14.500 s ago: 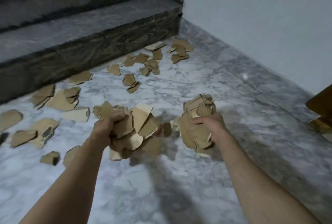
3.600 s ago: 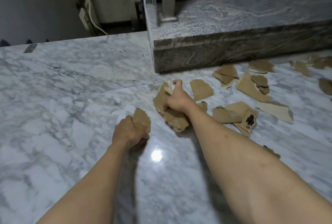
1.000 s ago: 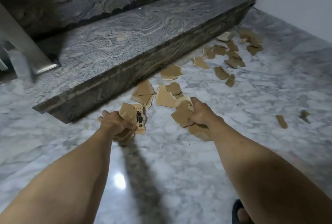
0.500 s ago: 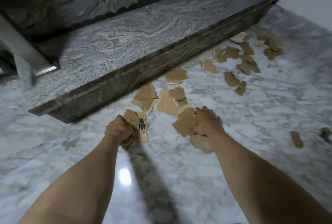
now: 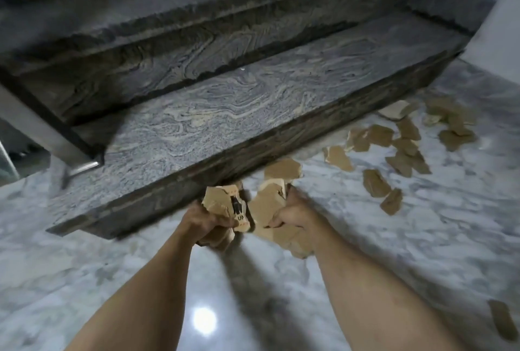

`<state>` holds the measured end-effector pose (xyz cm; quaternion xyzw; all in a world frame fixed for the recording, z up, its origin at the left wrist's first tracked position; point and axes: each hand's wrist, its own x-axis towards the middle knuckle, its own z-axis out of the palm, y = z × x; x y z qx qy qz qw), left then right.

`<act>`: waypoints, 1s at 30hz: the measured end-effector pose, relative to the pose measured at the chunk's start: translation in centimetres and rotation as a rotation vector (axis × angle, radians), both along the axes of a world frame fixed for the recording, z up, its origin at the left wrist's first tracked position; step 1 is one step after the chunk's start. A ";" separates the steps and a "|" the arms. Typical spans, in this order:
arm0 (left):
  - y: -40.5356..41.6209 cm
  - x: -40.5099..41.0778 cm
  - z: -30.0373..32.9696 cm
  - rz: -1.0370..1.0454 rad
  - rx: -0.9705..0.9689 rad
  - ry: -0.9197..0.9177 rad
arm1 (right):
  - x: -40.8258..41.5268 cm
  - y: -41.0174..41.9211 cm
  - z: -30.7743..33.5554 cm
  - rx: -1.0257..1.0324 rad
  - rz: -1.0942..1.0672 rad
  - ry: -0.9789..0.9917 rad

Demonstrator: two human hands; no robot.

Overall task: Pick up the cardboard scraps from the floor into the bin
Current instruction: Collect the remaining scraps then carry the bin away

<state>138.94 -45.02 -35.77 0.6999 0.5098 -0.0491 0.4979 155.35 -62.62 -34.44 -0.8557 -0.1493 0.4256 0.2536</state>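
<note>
- Two hands are held out in front of the person, close together above the marble floor point(image 5: 422, 238), just before the edge of the bottom step point(image 5: 225, 114).
- The left hand point(image 5: 201, 222) has its fingers curled round a bunch of cardboard scraps point(image 5: 222, 201); one piece in that bunch carries a black printed mark and letters, and it stands up above the fist.
- The right hand point(image 5: 295, 214) grips a second bundle of scraps point(image 5: 266, 207), fingers closed around it; torn pieces stick out above the knuckles and hang below the wrist.
- The two bundles nearly touch between the hands.
- More loose scraps point(image 5: 405, 142) lie scattered on the floor to the right, near the foot of the step, some overlapping, some apart.
- One larger piece point(image 5: 282, 169) lies flat against the base of the step, just beyond the right hand.
- A single scrap point(image 5: 502, 322) lies by itself at the far right edge, well apart from the rest.
- The step is grey veined stone with a dark front face; a second step point(image 5: 168, 49) rises behind it.
- A metal post point(image 5: 42, 131) slants across the left end of the step.
- A white wall point(image 5: 495, 32) meets the steps at the upper right.
- A bright spot of reflected light point(image 5: 204, 319) shows on the polished floor between the forearms.
</note>
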 end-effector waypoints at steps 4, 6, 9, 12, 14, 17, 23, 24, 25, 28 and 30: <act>-1.5 2.6 -1.2 -0.138 0.236 0.263 | -1.7 1.6 -2.3 -0.158 0.122 -0.280; -2.9 3.2 -0.5 -0.169 0.352 0.364 | -2.0 1.9 -2.1 -0.235 0.175 -0.344; -2.6 4.1 -0.1 -0.173 0.340 0.342 | -1.5 1.6 -1.9 -0.266 0.208 -0.313; -1.5 4.8 -0.7 -0.125 0.265 0.298 | -1.2 1.8 -3.3 -0.232 0.147 -0.288; -1.0 4.9 -1.1 -0.134 0.199 0.247 | -1.1 2.1 -3.5 -0.212 0.105 -0.275; -0.1 4.4 -1.6 -0.093 0.034 0.091 | -0.5 2.7 -3.2 -0.171 0.046 -0.223; 1.1 3.2 -1.6 0.005 -0.126 -0.113 | 3.2 1.8 -1.8 -0.041 -0.022 0.043; 1.4 3.3 -1.4 -0.003 -0.125 -0.106 | 4.2 1.7 -1.2 0.034 -0.084 0.056; 1.7 3.5 -1.3 -0.005 -0.131 -0.098 | 5.5 1.7 -0.6 0.121 -0.149 0.055; 2.7 4.2 -1.8 -0.055 -0.133 -0.071 | 8.8 2.9 0.2 0.227 -0.233 -0.031; 3.1 4.7 -2.1 -0.112 -0.128 -0.034 | 10.1 4.5 0.0 0.154 -0.190 -0.102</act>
